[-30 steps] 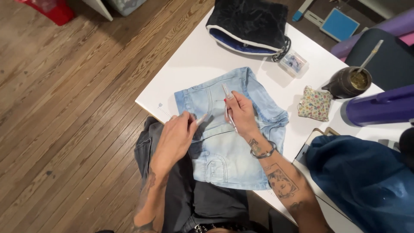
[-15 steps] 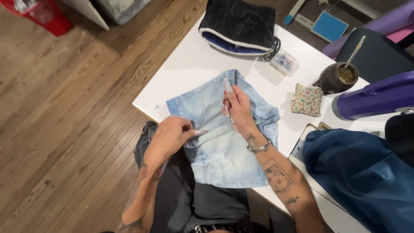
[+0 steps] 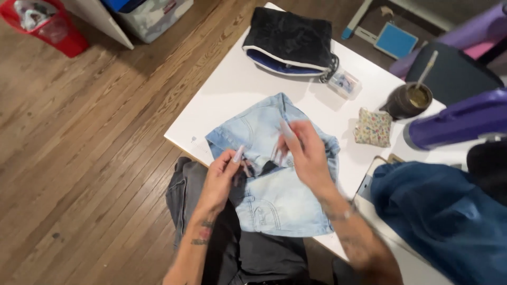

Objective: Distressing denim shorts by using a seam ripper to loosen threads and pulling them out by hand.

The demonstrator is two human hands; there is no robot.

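Both hands close together, left fingers (image 3: 236, 157) pinched, right fingers (image 3: 288, 132) extended

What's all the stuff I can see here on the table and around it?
denim shorts: one, light blue, table's near edge
table: one, white
pouch: one, black, far end
small box: one, clear, beside pouch
pincushion: one, floral
cup: one, dark, with straw
bottle: one, purple, lying
cloth: one, dark blue, right
bin: one, red, on floor
left hand: on shorts
right hand: on shorts, blurred

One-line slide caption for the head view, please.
Both hands, left hand and right hand, work on light blue denim shorts at the edge of a white table.
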